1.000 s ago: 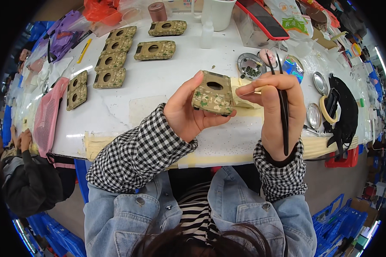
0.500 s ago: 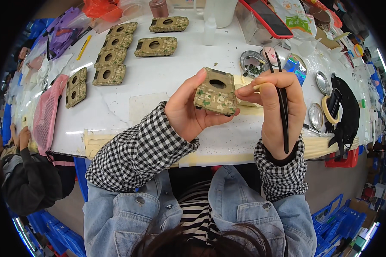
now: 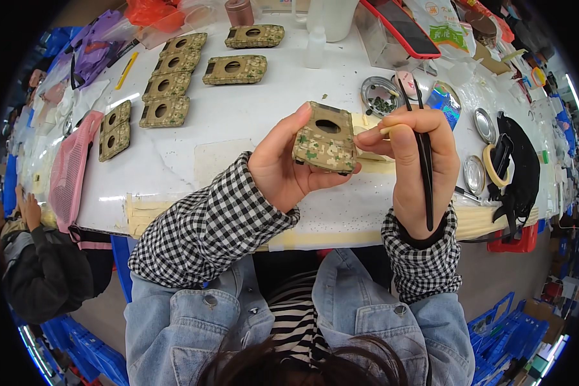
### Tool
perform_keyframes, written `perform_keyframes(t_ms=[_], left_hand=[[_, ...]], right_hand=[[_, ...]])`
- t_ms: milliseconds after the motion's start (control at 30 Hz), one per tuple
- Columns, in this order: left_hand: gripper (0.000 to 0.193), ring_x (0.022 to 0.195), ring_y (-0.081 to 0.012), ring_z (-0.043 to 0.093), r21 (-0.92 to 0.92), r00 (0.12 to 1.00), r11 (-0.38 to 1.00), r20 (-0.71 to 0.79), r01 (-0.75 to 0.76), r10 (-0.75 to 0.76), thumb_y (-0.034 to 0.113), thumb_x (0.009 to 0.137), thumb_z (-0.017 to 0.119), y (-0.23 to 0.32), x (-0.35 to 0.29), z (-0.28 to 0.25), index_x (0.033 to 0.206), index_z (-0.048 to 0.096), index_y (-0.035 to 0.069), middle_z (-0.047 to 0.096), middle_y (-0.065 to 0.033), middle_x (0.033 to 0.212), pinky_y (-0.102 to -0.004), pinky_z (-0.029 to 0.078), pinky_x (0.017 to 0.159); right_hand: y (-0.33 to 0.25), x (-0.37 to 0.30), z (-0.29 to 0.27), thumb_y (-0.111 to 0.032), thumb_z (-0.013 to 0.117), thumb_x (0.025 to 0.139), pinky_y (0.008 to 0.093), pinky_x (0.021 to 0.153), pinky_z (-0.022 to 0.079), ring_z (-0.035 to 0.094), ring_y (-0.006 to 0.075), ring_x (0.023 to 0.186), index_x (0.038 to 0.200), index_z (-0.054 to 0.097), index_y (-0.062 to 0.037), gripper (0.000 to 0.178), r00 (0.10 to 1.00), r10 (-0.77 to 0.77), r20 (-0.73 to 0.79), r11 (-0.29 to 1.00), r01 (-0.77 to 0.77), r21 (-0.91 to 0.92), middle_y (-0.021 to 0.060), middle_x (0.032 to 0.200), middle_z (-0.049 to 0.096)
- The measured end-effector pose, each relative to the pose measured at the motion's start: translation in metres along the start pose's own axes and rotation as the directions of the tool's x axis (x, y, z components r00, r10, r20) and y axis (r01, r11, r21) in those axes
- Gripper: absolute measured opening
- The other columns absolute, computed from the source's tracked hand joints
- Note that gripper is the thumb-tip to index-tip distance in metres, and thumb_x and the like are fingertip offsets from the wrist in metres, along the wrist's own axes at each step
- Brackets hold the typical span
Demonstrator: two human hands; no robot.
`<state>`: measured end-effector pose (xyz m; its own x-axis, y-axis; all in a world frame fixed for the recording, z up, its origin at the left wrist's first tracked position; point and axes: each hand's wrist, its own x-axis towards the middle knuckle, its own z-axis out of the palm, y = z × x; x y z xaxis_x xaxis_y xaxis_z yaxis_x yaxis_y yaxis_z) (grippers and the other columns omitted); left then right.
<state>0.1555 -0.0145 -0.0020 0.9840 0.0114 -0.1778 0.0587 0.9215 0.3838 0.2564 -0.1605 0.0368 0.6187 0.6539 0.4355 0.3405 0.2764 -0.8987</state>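
My left hand [image 3: 278, 159] grips a camouflage-painted model tank hull [image 3: 323, 149], thumb on its upper left edge and fingers beneath. An oval hole opens in the hull's top, which is tilted toward me. My right hand [image 3: 424, 157] holds black tweezers [image 3: 426, 183] with their tips pointing away from me, apart from each other. Between its thumb and forefinger is a thin pale stick [image 3: 385, 130]; its far end is hidden by the fingers. Those fingertips are at the hull's right edge; whether they touch it, I cannot tell.
Several similar hulls [image 3: 164, 112] stand at the left and back. Beyond my right hand is a round dish [image 3: 373, 87] of small dark green parts. A red-cased phone [image 3: 402, 29] lies on a clear box. Metal lids [image 3: 475, 174] and black cloth [image 3: 521, 167] are at the right, a pink mesh bag [image 3: 74, 174] left.
The hull and my left hand have shifted very slightly to the right. My right hand and the tweezers are practically still. At the far left, another person's hand has moved a little.
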Motion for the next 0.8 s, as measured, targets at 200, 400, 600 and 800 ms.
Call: perform_keyframes(t_ms=[200, 400, 600, 800], left_hand=[[0.056, 0.094, -0.0333, 0.063, -0.011, 1.000, 1.000, 0.016, -0.008, 0.008, 0.040, 0.097, 0.029, 0.000, 0.000, -0.002, 0.127, 0.040, -0.006, 0.059, -0.0253, 0.104, -0.0366, 0.057, 0.078], [0.059, 0.094, -0.0332, 0.063, -0.020, 0.998, 0.999, 0.052, -0.037, 0.038, 0.039, 0.097, 0.029, 0.001, 0.001, -0.004, 0.130, 0.032, -0.010, 0.057, -0.0266, 0.104, -0.0364, 0.057, 0.080], [0.059, 0.094, -0.0331, 0.062, -0.007, 0.997, 0.998, 0.051, -0.055, 0.055, 0.039, 0.097, 0.029, 0.001, 0.002, -0.005, 0.130, 0.032, -0.010, 0.057, -0.0265, 0.104, -0.0359, 0.057, 0.080], [0.058, 0.094, -0.0323, 0.063, 0.011, 0.997, 0.998, 0.041, -0.063, 0.063, 0.039, 0.097, 0.030, 0.001, 0.002, -0.003, 0.130, 0.033, -0.009, 0.058, -0.0258, 0.104, -0.0352, 0.057, 0.080]], right_hand=[[0.000, -0.002, -0.010, -0.008, 0.048, 0.094, 0.0254, 0.074, 0.054, 0.064, 0.0147, 0.081, 0.098, 0.049, 0.0030, 0.012, 0.983, 0.032, -0.179, 0.998, -0.020, 0.064, 0.0083, 0.083, 0.059], [0.014, -0.007, -0.037, 0.000, 0.058, 0.084, 0.0271, 0.066, 0.045, 0.057, 0.0172, 0.072, 0.088, 0.056, 0.0019, 0.004, 0.975, -0.212, -0.070, 0.700, 0.102, -0.707, 0.0095, 0.082, 0.058], [0.029, -0.005, -0.035, 0.001, 0.069, 0.071, 0.0342, 0.066, 0.045, 0.055, 0.0281, 0.074, 0.083, 0.059, -0.0010, 0.015, 0.949, -0.302, 0.091, 0.532, 0.247, -0.810, 0.0113, 0.078, 0.056], [0.028, -0.005, -0.036, -0.002, 0.070, 0.070, 0.0353, 0.070, 0.044, 0.055, 0.0297, 0.080, 0.086, 0.060, -0.0013, 0.019, 0.967, -0.228, 0.114, 0.536, 0.223, -0.814, 0.0128, 0.082, 0.057]])
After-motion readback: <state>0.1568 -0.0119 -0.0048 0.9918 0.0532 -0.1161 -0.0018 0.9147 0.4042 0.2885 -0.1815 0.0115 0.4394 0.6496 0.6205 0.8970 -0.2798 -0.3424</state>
